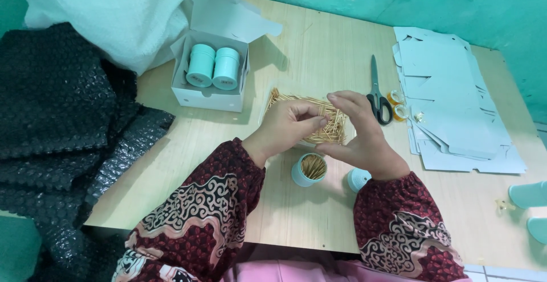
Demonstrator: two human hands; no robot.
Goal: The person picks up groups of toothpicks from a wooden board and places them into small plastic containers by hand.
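Observation:
A loose heap of wooden toothpicks [336, 129] lies on the wooden table [307, 54]. My left hand [288, 125] pinches a bunch of toothpicks at the heap's near edge. My right hand [359, 137] curves around the heap's right side, fingers touching the same bunch. Just below my hands stands a small teal round container [308, 170], open and full of upright toothpicks. Its teal lid [357, 178] sits beside it, partly hidden by my right wrist.
An open white box [212, 77] holds two capped teal containers [213, 65]. Black-handled scissors [377, 94] and small tape rolls [397, 104] lie right of the heap. A stack of flat white box blanks [456, 99] fills the right. Black bubble wrap [57, 122] lies left, a white sack [114, 14] behind.

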